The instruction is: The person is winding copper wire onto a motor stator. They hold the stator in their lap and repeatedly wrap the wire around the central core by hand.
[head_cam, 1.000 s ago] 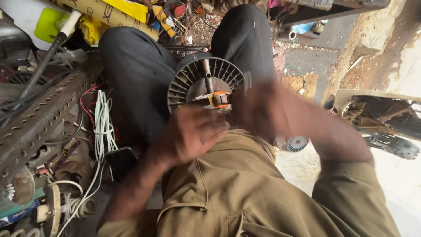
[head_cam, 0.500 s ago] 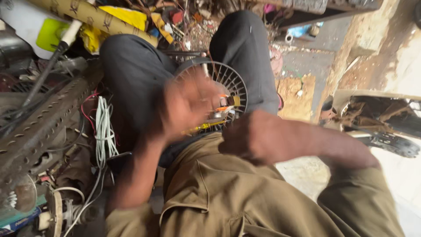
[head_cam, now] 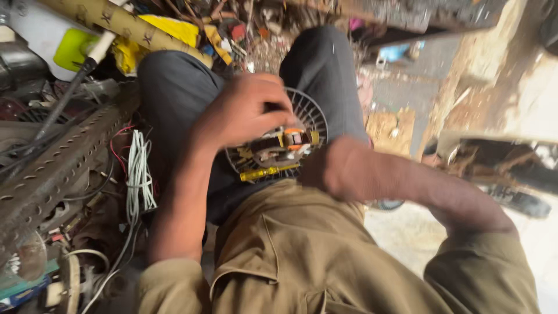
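Note:
A round black fan grille (head_cam: 308,119) with a motor (head_cam: 285,145) of copper windings and orange parts at its centre lies on my lap, on dark trousers. My left hand (head_cam: 244,110) covers the grille's upper left part, fingers curled over its rim. At the grille's lower right edge, my right hand (head_cam: 340,171) is closed in a fist. A yellow-handled screwdriver (head_cam: 264,172) sticks out of the fist to the left, across the lower part of the grille.
Scrap crowds the left: a perforated metal bar (head_cam: 58,168), white cables (head_cam: 139,174), red wires, a yellow cardboard tube (head_cam: 122,23), a white and green container (head_cam: 52,40). Dusty concrete floor (head_cam: 407,93) and a broken wall edge lie to the right.
My left hand has risen from below the motor to the grille's upper left rim. My right hand has dropped to the lower right edge, and the yellow screwdriver has come into sight.

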